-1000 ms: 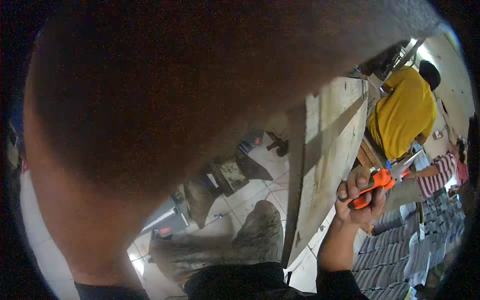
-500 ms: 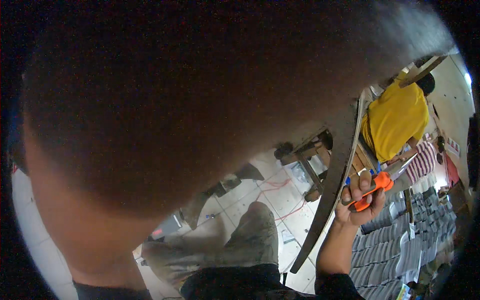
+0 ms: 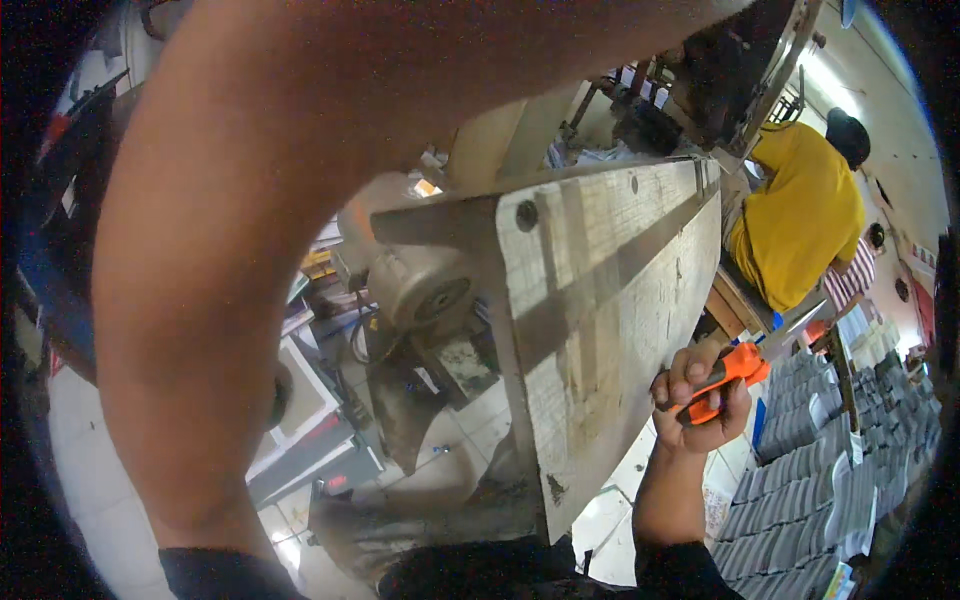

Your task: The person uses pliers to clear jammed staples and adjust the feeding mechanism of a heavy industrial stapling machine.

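Observation:
My right hand (image 3: 700, 392) is closed round a two-handled cutting tool (image 3: 728, 378) with orange-and-black grips, like scissors or snips. Its pointed silver blade juts up and to the right from my fist. The hand is just past the right edge of a worn wooden tabletop (image 3: 600, 300), apart from it. My left arm (image 3: 215, 270) is raised and bent, crossing the top of the view from the left. The left hand lies beyond the upper edge, out of sight.
A motor-like housing (image 3: 425, 285) sits under the tabletop. Stacked grey paper bundles (image 3: 800, 490) fill the lower right. A person in a yellow shirt (image 3: 800, 215) is at the far right, near another in stripes (image 3: 855, 275). Flat boxes (image 3: 310, 450) lie at lower left.
My left arm has shifted upward, uncovering the tabletop and the housing. The view has tilted, showing the tabletop's surface more broadly. My right hand keeps its grip on the cutting tool.

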A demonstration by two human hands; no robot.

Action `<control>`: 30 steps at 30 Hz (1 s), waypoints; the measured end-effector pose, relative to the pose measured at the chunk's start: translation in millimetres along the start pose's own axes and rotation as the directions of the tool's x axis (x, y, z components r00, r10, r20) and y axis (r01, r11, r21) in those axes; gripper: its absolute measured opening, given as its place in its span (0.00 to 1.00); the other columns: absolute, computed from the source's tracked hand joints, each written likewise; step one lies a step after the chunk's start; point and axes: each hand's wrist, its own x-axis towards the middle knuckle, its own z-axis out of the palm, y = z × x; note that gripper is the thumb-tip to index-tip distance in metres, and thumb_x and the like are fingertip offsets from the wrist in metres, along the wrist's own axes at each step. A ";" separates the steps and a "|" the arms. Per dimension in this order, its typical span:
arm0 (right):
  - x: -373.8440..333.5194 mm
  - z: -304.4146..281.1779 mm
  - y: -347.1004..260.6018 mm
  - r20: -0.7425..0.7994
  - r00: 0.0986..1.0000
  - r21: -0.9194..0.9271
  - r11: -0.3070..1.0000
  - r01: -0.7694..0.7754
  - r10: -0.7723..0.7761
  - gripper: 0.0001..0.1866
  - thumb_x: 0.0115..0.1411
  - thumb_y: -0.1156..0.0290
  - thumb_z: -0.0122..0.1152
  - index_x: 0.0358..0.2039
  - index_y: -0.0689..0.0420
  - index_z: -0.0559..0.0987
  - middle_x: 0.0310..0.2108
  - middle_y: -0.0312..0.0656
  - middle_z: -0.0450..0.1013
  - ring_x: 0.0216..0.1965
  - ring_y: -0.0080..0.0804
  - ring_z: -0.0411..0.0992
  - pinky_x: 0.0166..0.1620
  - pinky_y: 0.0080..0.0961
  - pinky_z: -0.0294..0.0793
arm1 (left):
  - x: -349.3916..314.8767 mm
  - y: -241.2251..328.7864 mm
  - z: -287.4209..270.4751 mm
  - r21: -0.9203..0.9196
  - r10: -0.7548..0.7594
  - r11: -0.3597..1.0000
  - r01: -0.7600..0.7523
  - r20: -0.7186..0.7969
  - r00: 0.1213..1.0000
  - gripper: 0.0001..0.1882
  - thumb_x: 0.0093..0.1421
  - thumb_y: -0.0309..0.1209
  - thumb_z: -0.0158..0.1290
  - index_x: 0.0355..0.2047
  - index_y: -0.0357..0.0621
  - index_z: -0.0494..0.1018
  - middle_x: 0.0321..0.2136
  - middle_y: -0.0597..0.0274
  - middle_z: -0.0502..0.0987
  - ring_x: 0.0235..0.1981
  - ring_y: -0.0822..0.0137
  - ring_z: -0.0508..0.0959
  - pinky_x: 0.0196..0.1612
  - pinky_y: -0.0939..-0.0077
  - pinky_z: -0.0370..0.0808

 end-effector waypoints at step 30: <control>3.1 11.9 -13.7 -0.238 0.971 -0.319 0.945 -0.066 -0.012 0.30 0.49 0.56 0.68 0.36 0.74 0.71 0.29 0.57 0.74 0.24 0.45 0.76 0.27 0.39 0.79 | 51.2 -0.3 36.8 0.270 0.045 0.961 0.052 -0.340 0.939 0.10 0.55 0.35 0.58 0.36 0.47 0.81 0.36 0.57 0.78 0.41 0.52 0.74 0.49 0.57 0.66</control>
